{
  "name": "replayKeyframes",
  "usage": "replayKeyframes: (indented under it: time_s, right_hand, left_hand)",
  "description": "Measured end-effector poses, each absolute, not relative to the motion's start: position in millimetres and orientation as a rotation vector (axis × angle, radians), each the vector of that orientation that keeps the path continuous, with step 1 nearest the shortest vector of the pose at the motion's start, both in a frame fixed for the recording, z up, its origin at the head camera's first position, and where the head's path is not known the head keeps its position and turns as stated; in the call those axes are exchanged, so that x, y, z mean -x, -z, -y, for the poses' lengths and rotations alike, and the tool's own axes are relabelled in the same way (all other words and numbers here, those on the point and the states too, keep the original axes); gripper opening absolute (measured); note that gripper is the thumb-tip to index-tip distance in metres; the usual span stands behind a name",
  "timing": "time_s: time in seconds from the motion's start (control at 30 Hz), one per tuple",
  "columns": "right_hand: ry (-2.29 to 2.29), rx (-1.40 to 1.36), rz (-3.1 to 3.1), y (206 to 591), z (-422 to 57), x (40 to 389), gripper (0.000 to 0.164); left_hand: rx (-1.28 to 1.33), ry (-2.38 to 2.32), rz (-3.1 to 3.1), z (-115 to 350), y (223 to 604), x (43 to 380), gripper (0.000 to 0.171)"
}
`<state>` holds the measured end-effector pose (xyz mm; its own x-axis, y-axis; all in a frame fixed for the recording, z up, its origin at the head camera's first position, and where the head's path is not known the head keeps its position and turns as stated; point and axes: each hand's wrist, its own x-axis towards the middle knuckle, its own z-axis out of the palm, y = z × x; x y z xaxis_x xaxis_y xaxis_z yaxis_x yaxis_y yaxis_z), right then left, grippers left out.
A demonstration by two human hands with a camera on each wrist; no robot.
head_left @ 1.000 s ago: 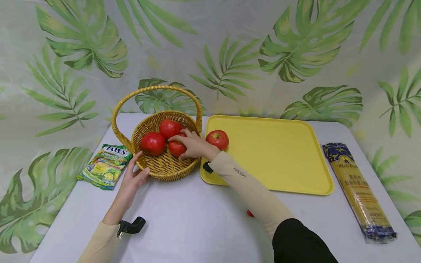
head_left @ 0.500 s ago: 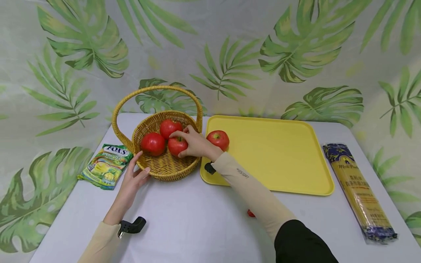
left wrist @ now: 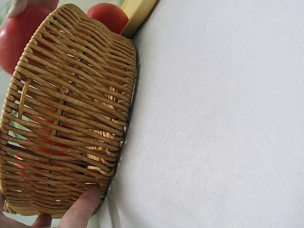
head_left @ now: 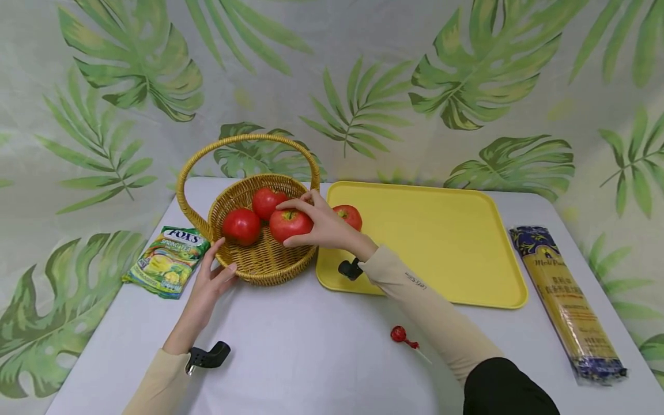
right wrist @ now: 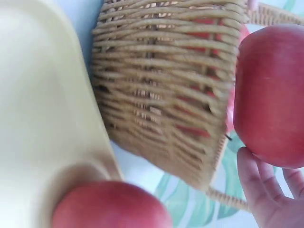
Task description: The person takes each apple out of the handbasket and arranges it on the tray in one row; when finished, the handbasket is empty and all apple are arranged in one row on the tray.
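My right hand (head_left: 334, 230) holds a red apple (head_left: 287, 226) level with the right rim of a wicker basket (head_left: 264, 278). In the right wrist view that apple (right wrist: 273, 95) sits above the fingertips, clear of the basket's woven side (right wrist: 161, 71). Two more red apples, one nearer (head_left: 241, 226) and one farther back (head_left: 267, 202), lie inside the basket. At the basket's front left, my left hand (head_left: 207, 285) grips the rim, with one finger (left wrist: 83, 206) against the outer weave. Another apple (head_left: 351, 215), partly behind my right hand, rests on a yellow tray (head_left: 425, 242).
The basket's tall handle (head_left: 249, 138) arches over its back. A green candy bag (head_left: 168, 262) lies left of the basket, and a long pack of spaghetti (head_left: 565, 300) right of the tray. A red lollipop (head_left: 398, 334) lies in front of the tray.
My right hand has lifted the apple from inside the basket and moved up and right with it. The lollipop, mostly covered by the sleeve before, now shows. My left hand stays put.
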<state>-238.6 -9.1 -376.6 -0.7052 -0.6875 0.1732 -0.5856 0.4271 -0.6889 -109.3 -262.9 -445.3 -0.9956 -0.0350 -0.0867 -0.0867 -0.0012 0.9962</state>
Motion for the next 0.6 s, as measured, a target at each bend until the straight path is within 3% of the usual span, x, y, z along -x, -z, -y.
replayKeyframes:
  time_s: [0.37, 0.6]
  right_hand:
    - [1.299, 1.117, -2.578, 371.0, -42.9, 242.7, 0.057]
    - [1.372, 0.957, -2.648, 376.8, -86.2, 252.7, 0.056]
  left_hand:
    - [0.125, -2.168, -2.23, 261.2, 443.1, 107.8, 0.062]
    - [0.134, -2.181, -2.202, 255.8, 431.0, 103.5, 0.065]
